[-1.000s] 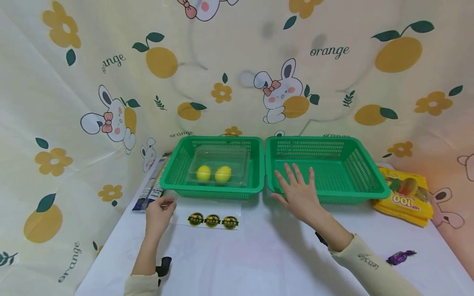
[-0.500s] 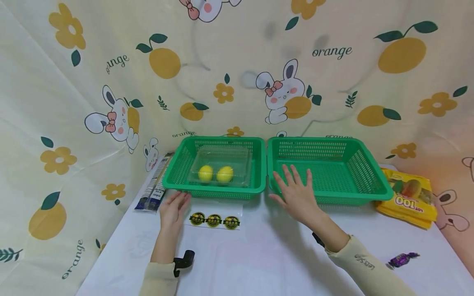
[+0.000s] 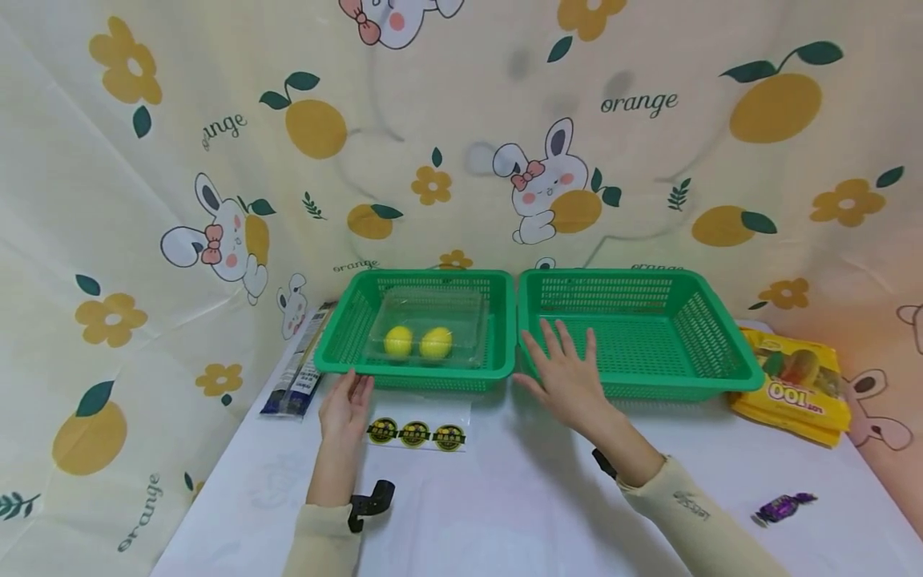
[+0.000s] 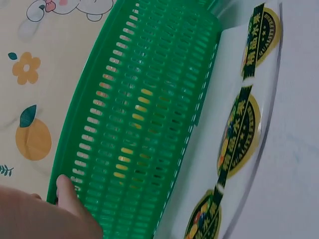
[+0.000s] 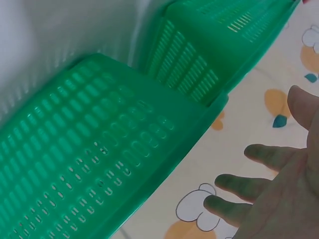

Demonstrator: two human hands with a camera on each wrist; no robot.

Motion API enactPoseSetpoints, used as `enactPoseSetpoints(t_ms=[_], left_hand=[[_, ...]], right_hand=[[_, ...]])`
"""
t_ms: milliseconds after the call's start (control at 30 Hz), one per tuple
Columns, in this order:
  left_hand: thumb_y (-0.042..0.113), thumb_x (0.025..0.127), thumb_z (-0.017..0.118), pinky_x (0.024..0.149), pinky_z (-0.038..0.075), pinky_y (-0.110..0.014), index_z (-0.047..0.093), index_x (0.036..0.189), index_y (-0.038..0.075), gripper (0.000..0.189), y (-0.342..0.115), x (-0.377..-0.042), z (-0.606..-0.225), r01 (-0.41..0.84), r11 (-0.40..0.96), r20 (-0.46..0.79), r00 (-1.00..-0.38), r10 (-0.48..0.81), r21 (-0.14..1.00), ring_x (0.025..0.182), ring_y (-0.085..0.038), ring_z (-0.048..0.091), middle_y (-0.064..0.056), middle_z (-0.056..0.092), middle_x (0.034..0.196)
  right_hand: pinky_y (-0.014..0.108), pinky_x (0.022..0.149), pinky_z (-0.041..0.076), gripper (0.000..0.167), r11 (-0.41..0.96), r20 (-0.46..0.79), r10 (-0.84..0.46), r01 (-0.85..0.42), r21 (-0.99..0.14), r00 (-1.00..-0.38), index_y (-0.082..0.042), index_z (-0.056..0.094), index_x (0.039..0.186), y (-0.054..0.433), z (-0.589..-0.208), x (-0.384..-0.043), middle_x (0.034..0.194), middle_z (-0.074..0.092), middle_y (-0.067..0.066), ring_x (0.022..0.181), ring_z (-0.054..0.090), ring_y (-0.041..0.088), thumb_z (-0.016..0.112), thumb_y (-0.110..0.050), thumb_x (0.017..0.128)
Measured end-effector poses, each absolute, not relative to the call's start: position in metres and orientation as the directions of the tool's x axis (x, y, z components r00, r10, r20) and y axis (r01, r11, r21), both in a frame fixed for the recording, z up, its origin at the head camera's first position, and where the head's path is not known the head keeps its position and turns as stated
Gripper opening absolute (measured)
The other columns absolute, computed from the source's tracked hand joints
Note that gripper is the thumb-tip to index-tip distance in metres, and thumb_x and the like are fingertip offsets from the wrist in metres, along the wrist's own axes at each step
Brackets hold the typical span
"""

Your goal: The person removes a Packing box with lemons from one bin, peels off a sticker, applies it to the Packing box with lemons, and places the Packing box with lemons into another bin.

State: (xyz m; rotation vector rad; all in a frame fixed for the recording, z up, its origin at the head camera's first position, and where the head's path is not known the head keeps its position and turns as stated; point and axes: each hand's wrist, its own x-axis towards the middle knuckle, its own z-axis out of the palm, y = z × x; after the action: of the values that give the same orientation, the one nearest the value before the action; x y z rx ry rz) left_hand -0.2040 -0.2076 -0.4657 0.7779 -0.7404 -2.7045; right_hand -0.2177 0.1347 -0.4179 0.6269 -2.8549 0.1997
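Green basket (image 3: 425,383), left hand (image 3: 344,410) pinching its near rim (image 3: 418,372), right hand (image 3: 566,382) hovering, fingers (image 5: 244,187) spread wide

Soft, even light fills the head view, bright on the white table (image 3: 497,497), apparently from above. A blurry-edged shadow lies on the table at 8 o'clock from the right arm (image 3: 629,450). The clear box (image 3: 433,306) shows faint shine; the cloth (image 3: 447,88) turns pinkish toward 4 o'clock.

Both wrist views are dimmer. In the left one, the hand (image 4: 50,214) at 7 o'clock looks soft and the basket's (image 4: 83,99) rim bows. In the right one, shade darkens the fingers (image 5: 241,188) at 4 o'clock and grey dulls the table at 11.
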Motion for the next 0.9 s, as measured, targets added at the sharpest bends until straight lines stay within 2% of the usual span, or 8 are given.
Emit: enactPoseSetpoints(t_ms=[67,167,300,400,500,633,767,900], left_hand=[[0.0,0.099,0.056,0.103,0.048,-0.029,0.044,0.125,0.002,0.029,-0.206,-0.205,-0.466,0.097,-0.841,-0.433,-0.823,-0.368,0.532,0.116,-0.02,0.052,-0.012,0.046,0.118],[-0.003,0.096,0.059,0.102,0.049,-0.03,0.045,0.103,0.003,0.017,-0.204,-0.207,-0.466,0.117,-0.822,-0.428,-0.808,-0.405,0.558,0.102,-0.018,0.056,-0.011,0.05,0.107],[-0.005,0.096,0.059,0.1,0.051,-0.03,0.042,0.09,0.003,0.021,-0.201,-0.209,-0.466,0.13,-0.794,-0.413,-0.798,-0.439,0.593,0.093,-0.017,0.057,-0.009,0.051,0.097],[-0.006,0.096,0.058,0.103,0.049,-0.031,0.04,0.089,0.003,0.021,-0.199,-0.211,-0.465,0.138,-0.785,-0.401,-0.799,-0.448,0.604,0.097,-0.019,0.056,-0.01,0.05,0.099],[-0.007,0.096,0.057,0.106,0.046,-0.033,0.04,0.091,0.003,0.021,-0.2,-0.212,-0.465,0.146,-0.787,-0.394,-0.802,-0.449,0.599,0.099,-0.019,0.055,-0.011,0.048,0.101],[-0.007,0.097,0.057,0.107,0.045,-0.032,0.043,0.101,0.0,0.016,-0.199,-0.214,-0.467,0.139,-0.8,-0.397,-0.81,-0.431,0.584,0.1,-0.018,0.055,-0.011,0.048,0.104],[-0.004,0.098,0.057,0.106,0.046,-0.03,0.045,0.117,-0.003,0.023,-0.201,-0.215,-0.469,0.127,-0.803,-0.399,-0.816,-0.418,0.582,0.108,-0.02,0.053,-0.011,0.046,0.11],[-0.004,0.098,0.056,0.106,0.046,-0.029,0.044,0.121,-0.003,0.026,-0.202,-0.215,-0.472,0.121,-0.8,-0.395,-0.82,-0.415,0.588,0.113,-0.021,0.051,-0.013,0.045,0.114]], right_hand=[[0.075,0.113,0.008,0.07,0.895,0.242,-0.395,-0.431,-0.114,-0.886,-0.011,0.038,0.153,0.132,-0.418,-0.221,0.158,0.029,0.023,0.147,0.021,0.043,0.056,-0.051,0.098],[0.074,0.113,0.011,0.07,0.863,0.287,-0.387,-0.454,-0.223,-0.876,-0.006,0.042,0.15,0.13,-0.417,-0.227,0.155,0.035,0.023,0.144,0.026,0.044,0.064,-0.044,0.096],[0.067,0.113,0.025,0.066,0.722,0.372,-0.346,-0.497,-0.482,-0.862,0.001,0.05,0.142,0.128,-0.415,-0.237,0.145,0.048,0.024,0.137,0.039,0.043,0.076,-0.03,0.09],[0.06,0.11,0.036,0.059,0.513,0.38,-0.308,-0.489,-0.706,-0.872,0.001,0.054,0.138,0.128,-0.414,-0.244,0.141,0.053,0.021,0.134,0.045,0.039,0.078,-0.02,0.088],[0.056,0.108,0.041,0.055,0.286,0.364,-0.303,-0.448,-0.847,-0.881,0.0,0.055,0.138,0.126,-0.413,-0.251,0.139,0.056,0.018,0.132,0.048,0.035,0.077,-0.014,0.089],[0.047,0.105,0.047,0.052,0.11,0.352,-0.326,-0.405,-0.908,-0.877,0.001,0.056,0.136,0.126,-0.409,-0.259,0.135,0.059,0.017,0.128,0.053,0.033,0.075,-0.011,0.09],[0.034,0.1,0.052,0.051,0.043,0.324,-0.353,-0.362,-0.931,-0.878,-0.001,0.055,0.137,0.123,-0.406,-0.268,0.135,0.06,0.014,0.126,0.055,0.029,0.074,-0.012,0.091],[0.029,0.096,0.054,0.051,-0.001,0.299,-0.376,-0.323,-0.947,-0.877,-0.001,0.054,0.139,0.117,-0.4,-0.281,0.135,0.061,0.011,0.125,0.056,0.028,0.073,-0.012,0.092]])
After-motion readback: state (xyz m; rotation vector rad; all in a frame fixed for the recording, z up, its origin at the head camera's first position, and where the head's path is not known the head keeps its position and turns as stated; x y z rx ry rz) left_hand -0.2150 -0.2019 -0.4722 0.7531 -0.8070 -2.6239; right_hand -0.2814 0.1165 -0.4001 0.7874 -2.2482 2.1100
